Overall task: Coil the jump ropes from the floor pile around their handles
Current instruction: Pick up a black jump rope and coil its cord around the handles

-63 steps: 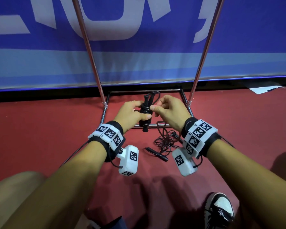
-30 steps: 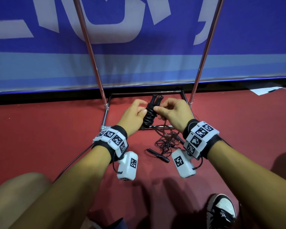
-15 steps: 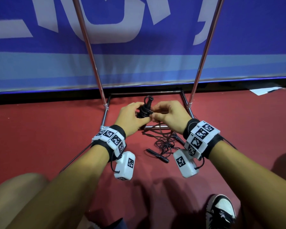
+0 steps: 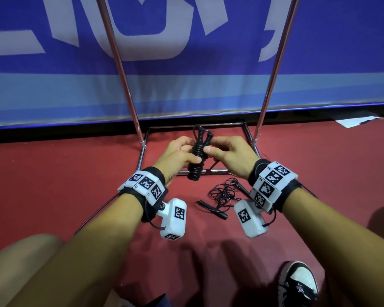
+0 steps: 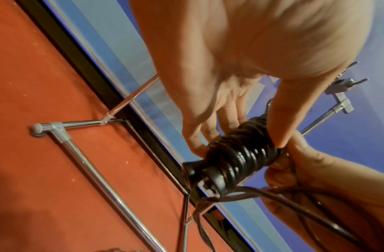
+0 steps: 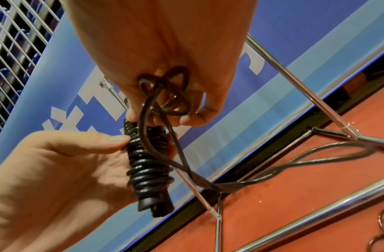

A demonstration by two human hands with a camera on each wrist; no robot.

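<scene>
Two jump ropes: one coiled rope [image 4: 196, 156], one tangled rope [image 4: 223, 194].

Bare red floor [image 4: 53, 178] lies open to the left and right of the hands [image 4: 208, 156]; just beyond them a chrome frame [image 4: 217, 172] boxes in a small patch of floor, its two slanted poles [image 4: 124, 85] rising on either side (a narrow gap between them); behind stands the blue banner [image 4: 208, 89]; a tangled black rope [image 4: 223, 196] lies on the floor below the right wrist; a shoe [image 4: 297, 282] sits nearer the body.
</scene>
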